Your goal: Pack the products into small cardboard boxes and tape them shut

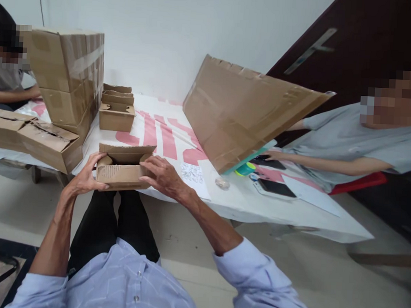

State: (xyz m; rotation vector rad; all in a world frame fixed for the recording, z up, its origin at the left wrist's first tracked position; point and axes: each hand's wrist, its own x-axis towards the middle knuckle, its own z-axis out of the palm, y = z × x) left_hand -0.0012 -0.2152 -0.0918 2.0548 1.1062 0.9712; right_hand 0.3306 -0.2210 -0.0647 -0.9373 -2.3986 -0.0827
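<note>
A small brown cardboard box (121, 175) is held at the table's near edge, over my lap, its long back flap standing up and its top open. Around its left end is my left hand (87, 173), thumb along the lower front and fingers at the upper corner. At the right end my right hand (163, 174) grips the wall, with fingers bent over the rim. Printed lines show on the box's front face. What lies at the bottom of the box is hidden from me.
More open small boxes (117, 117) stand behind. Tall taped cartons (72, 73) and long boxes (47, 141) are at left. A big cardboard panel (242, 110) leans at right, near a printed sheet (192, 175), a phone-like device (276, 188) and a co-worker's arm (336, 164). Another person sits far left.
</note>
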